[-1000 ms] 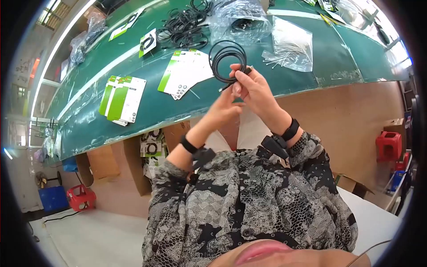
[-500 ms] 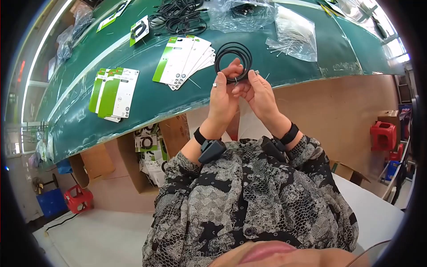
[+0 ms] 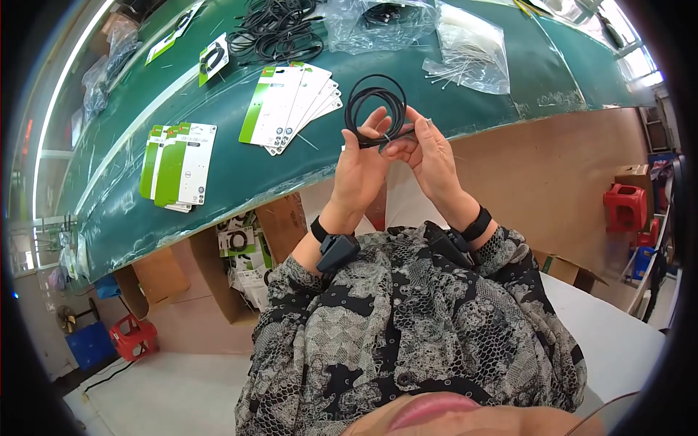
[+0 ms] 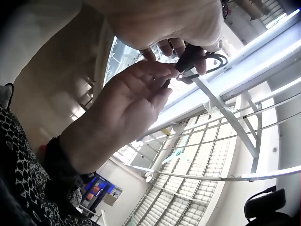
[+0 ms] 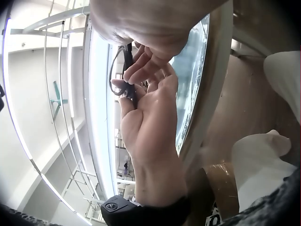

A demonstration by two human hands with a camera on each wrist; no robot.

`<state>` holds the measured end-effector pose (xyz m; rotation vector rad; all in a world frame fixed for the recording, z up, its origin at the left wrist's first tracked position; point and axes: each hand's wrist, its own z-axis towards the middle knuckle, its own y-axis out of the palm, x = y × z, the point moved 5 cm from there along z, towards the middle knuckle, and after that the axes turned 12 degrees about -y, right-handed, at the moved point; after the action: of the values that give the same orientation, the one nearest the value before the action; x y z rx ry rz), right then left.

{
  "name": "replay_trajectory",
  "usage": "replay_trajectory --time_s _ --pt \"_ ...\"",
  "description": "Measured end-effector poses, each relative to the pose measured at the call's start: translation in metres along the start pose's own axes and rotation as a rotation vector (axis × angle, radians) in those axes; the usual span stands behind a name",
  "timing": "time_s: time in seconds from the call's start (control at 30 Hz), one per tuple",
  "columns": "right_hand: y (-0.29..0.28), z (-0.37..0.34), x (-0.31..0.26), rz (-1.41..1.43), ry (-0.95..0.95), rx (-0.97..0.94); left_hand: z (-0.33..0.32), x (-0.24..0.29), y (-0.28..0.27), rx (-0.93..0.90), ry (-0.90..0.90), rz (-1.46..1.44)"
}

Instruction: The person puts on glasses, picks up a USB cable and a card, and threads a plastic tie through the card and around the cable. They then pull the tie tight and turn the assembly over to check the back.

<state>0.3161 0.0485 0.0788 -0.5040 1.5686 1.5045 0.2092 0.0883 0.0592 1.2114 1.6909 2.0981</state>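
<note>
A coiled black cable stands upright in several loops between the two hands, over the near edge of the green table. From the left, the left hand grips the bottom of the coil, its thumb raised on the near side and its fingers behind the loops. On the other side, the right hand pinches the gathered lower strands between thumb and fingers. Dark cable shows bunched between the fingertips in the left wrist view. The right wrist view shows the cable partly hidden by fingers.
Fanned white-and-green cards and a second card stack lie on the green table. Behind are a pile of black cables, a clear plastic bag and a bag of white ties. A red stool stands at right.
The left hand has come up beside the right and taken hold of the coil's bottom. The right fingers have shifted along the lower strands, and one loop now stands higher than the others.
</note>
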Motion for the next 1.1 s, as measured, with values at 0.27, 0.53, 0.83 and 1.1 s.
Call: replay_trajectory --time_s 0.27,0.53,0.83,1.1 --pt "0.001 -0.004 -0.008 -0.046 0.006 -0.014 0.001 0.001 -0.003 -0.036 -0.005 0.028" --pt "-0.007 -0.002 -0.01 -0.058 0.048 0.053 0.004 0.001 -0.012 -0.061 -0.061 -0.084" --pt "-0.016 0.013 -0.026 -0.477 -0.233 0.102 0.001 0.002 -0.009 -0.088 0.004 0.014" --pt "-0.012 0.017 -0.03 -0.77 -0.233 0.04 0.0 -0.003 -0.007 -0.08 -0.012 0.087"
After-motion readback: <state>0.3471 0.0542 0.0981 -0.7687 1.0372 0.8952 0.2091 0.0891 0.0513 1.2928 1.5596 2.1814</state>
